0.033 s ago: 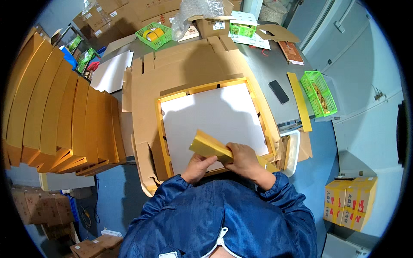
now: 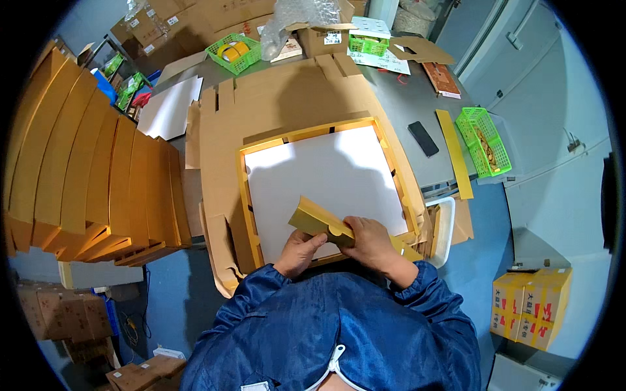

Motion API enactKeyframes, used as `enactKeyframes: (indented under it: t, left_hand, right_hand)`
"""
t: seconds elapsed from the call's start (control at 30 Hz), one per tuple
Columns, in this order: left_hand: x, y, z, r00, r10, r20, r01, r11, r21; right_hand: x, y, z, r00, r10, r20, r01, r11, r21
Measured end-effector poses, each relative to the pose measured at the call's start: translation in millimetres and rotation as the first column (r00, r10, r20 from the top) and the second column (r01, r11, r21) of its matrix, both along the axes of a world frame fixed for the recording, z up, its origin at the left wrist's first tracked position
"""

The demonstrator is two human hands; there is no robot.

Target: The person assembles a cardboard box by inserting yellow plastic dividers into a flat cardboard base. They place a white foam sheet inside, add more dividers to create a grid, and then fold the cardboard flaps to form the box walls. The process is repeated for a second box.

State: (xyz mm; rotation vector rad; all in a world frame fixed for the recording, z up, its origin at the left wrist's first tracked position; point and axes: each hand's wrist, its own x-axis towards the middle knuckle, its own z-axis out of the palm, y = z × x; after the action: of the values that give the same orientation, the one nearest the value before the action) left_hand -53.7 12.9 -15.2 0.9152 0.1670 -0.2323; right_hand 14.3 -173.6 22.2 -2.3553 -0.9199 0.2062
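Holding the yellow strip (image 2: 319, 220) aslant over the gold frame (image 2: 308, 134), with the grip of left hand (image 2: 298, 253) and right hand (image 2: 370, 242) clamped on the strip, likely for steadiness at two points.

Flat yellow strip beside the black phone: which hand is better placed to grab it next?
Probably the right hand: the flat yellow strip lies on that side, nearer it than the left hand. Both hands are on the folded gold strip, so the right would need freeing.
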Motion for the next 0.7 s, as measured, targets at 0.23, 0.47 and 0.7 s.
enactKeyframes:
  t: [0.23,0.47,0.7]
  left_hand:
    - [-4,9,-2,0.999,-0.023,-0.04,0.015,0.982,-0.187]
    - [-7,22,-6,0.994,-0.043,-0.103,0.024,0.984,-0.177]
    - [5,35,11,0.983,-0.034,0.18,0.047,0.996,-0.07]
  right_hand:
    - [-13,18,-3,0.954,-0.056,0.294,0.071,0.997,-0.041]
    - [-18,26,2,0.976,0.001,0.217,0.008,0.999,-0.036]
    - [-5,38,16,0.914,0.212,-0.347,-0.117,0.954,0.274]
